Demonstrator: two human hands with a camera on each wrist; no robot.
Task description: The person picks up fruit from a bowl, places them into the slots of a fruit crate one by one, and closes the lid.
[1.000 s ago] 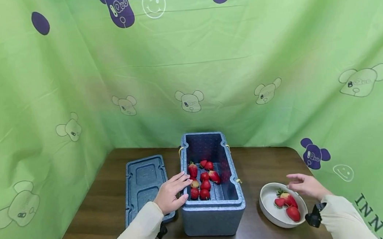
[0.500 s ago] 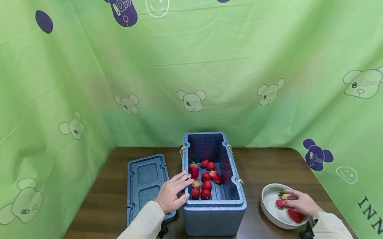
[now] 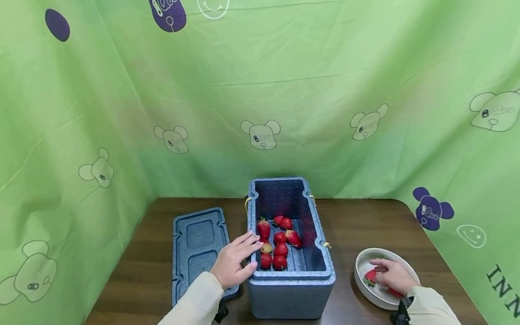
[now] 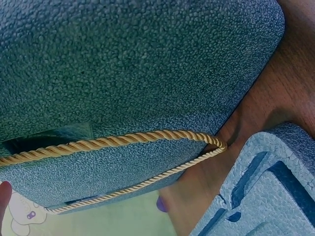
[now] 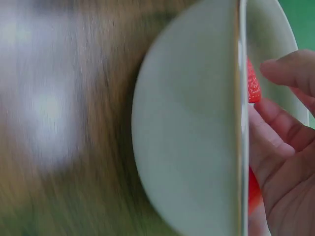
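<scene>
My left hand [image 3: 236,263] rests on the left rim of a deep blue-grey foam box [image 3: 290,295], fingers straight over the edge. Inside the box lie several red strawberries [image 3: 281,250], one of them partly yellow. My right hand [image 3: 394,276] reaches down into a white bowl [image 3: 361,260] at the right. A red strawberry [image 3: 370,276] sits at its fingertips, between the spread thumb and index finger. In the right wrist view, a small gap shows between one fingertip and this strawberry [image 5: 253,83]. Another strawberry [image 5: 254,191] is partly hidden under the hand.
The foam lid [image 3: 199,255] lies flat on the brown wooden table [image 3: 125,295], left of the box. Yellow rope handles [image 4: 123,141] hang at the box's sides. A green printed curtain [image 3: 255,83] closes off the back and sides.
My right hand has come down into the bowl and shifted left across it. A strawberry there has moved left, its leaves now toward me. My left hand stays on the box rim.
</scene>
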